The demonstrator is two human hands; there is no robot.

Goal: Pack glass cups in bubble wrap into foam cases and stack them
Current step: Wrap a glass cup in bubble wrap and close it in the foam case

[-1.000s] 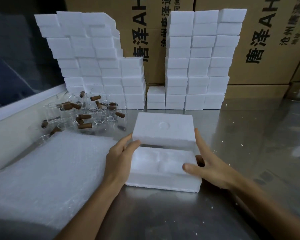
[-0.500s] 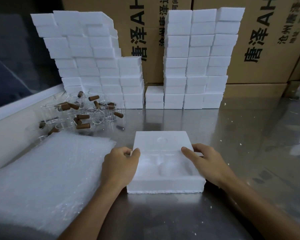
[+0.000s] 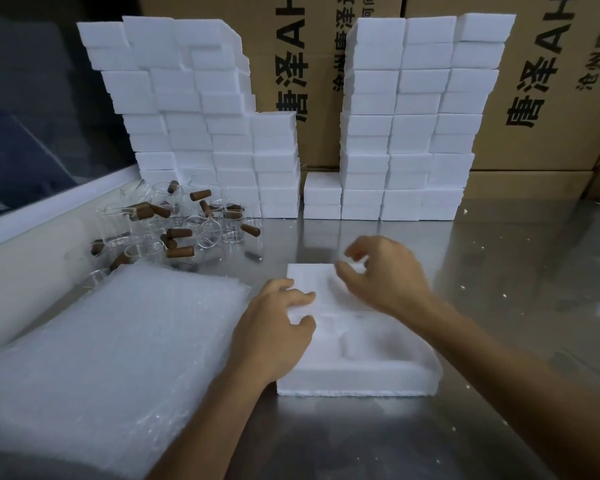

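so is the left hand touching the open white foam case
Touching: the head view shows the left hand resting its fingers on the white foam case.

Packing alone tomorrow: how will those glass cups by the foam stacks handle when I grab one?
The glass cups look thin and clear, so probably fragile and light. Several lie on their sides, so they may roll on the smooth metal table. Bare glass may be slippery.
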